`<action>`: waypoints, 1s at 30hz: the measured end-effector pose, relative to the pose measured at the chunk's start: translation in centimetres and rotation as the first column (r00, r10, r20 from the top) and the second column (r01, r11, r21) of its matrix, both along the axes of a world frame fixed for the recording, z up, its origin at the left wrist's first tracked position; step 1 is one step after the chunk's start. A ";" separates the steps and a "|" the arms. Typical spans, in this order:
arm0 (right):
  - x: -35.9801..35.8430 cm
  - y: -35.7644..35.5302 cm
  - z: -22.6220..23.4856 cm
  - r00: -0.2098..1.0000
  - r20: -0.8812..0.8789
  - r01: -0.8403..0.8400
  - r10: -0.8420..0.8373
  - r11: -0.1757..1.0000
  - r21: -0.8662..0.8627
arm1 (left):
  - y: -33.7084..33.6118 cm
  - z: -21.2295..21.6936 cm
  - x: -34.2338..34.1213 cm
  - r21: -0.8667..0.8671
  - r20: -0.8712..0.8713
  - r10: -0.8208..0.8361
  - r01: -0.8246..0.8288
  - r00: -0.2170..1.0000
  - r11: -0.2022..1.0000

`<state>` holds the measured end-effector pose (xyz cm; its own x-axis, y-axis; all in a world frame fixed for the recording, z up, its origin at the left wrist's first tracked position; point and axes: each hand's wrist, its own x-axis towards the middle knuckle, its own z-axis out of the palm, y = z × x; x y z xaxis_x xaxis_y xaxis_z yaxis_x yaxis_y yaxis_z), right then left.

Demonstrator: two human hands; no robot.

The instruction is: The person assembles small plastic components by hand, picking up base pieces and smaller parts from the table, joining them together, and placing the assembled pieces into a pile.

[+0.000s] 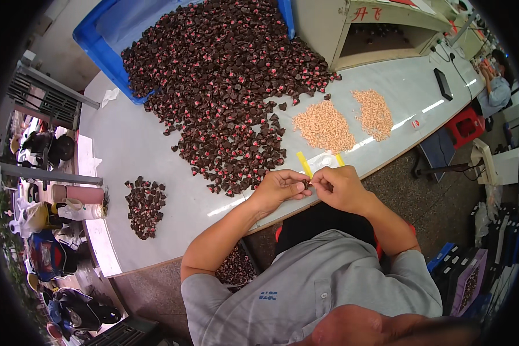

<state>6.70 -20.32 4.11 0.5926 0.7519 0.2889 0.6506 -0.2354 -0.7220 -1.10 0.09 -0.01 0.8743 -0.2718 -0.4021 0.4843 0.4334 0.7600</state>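
Observation:
My left hand (278, 191) pinches a small dark part (307, 184) between thumb and fingers, close to the table's near edge. Pressed up against it, my right hand (339, 187) has its fingertips closed; whatever they grip is too small to make out. Just beyond both hands lies a white patch (324, 161) with yellow tape strips (303, 163) at its sides. A large heap of dark parts with pink-red spots (225, 75) spreads toward my left hand. Two piles of tiny peach-coloured pieces, a nearer one (324, 127) and a farther one (373, 114), lie beyond my right hand.
A blue bin (98, 60) lies at the heap's back left. On the left of the grey table (115, 138) sits a smaller dark pile (145, 207). A beige open-fronted box (340, 34) stands at the back, a black bar-shaped object (443, 84) to its right. Another person (496, 86) sits far right.

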 end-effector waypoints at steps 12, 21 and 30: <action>-0.6 0.7 -0.9 0.972 0.234 -0.030 0.019 0.999 0.042 | -0.1 -0.7 -0.2 0.022 -0.006 0.028 -0.028 1.000 0.999; 2.0 -2.8 -0.8 0.934 -0.257 0.285 -0.248 0.951 0.118 | -0.3 -0.5 -0.2 0.009 0.028 0.041 -0.041 0.999 0.999; 9.5 -10.7 -0.6 0.743 0.290 0.665 -0.603 0.714 -0.219 | -0.1 -0.3 -0.2 0.064 0.003 0.040 -0.041 0.999 0.997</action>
